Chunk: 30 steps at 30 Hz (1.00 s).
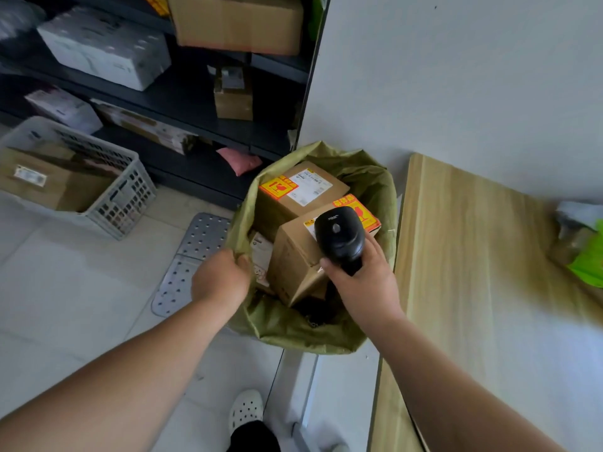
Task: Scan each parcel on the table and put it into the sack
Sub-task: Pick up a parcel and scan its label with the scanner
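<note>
An olive-green woven sack (329, 340) stands open on the floor beside the wooden table (483, 288). Inside it lie two cardboard parcels with orange fragile stickers: one at the back (300, 194) and a nearer one (297, 259) tilted on its edge. A smaller labelled packet (261, 259) is wedged at the sack's left side. My left hand (220, 278) grips the sack's left rim. My right hand (362, 278) holds a black handheld scanner (339, 236) over the nearer parcel.
A dark shelf unit (182, 93) with boxes fills the back left. A grey plastic crate (107, 190) holding cardboard boxes sits on the floor at left. A perforated metal plate (192, 256) lies beside the sack. Blurred green and white items (584, 252) lie on the table's far end.
</note>
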### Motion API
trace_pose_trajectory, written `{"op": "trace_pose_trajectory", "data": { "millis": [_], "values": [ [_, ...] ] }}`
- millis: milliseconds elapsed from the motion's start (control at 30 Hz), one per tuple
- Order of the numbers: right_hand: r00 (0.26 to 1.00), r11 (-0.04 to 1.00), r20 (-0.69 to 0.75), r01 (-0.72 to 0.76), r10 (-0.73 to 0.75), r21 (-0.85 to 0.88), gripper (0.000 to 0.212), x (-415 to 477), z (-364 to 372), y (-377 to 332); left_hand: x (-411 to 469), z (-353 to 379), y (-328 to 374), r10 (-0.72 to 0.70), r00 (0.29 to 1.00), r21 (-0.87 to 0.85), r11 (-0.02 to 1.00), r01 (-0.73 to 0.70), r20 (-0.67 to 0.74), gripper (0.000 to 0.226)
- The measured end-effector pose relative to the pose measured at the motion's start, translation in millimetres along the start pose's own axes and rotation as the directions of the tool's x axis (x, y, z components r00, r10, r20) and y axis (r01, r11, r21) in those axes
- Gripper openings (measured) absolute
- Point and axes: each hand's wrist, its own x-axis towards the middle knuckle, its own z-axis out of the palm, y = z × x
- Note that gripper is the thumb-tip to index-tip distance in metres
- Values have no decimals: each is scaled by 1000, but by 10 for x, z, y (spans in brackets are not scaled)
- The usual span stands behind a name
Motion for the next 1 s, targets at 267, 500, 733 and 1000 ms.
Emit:
{"op": "trace_pose_trajectory", "data": {
  "millis": [267,500,733,1000],
  "values": [
    [998,998,62,27,-23,-56,42,-97,23,-91,-57,-309,178,122,991,-313,940,-133,-55,33],
    [990,997,136,43,-35,-58,44,-132,73,-183,-210,-593,318,216,974,-466,856,-221,-65,39],
    [938,987,343,-5,59,-158,59,-128,329,41,-181,-590,219,230,972,-341,919,-199,51,35],
    [900,960,383,-265,211,94,27,-62,199,185,-149,-625,188,209,978,-343,918,-201,-14,39]
  ]
}}
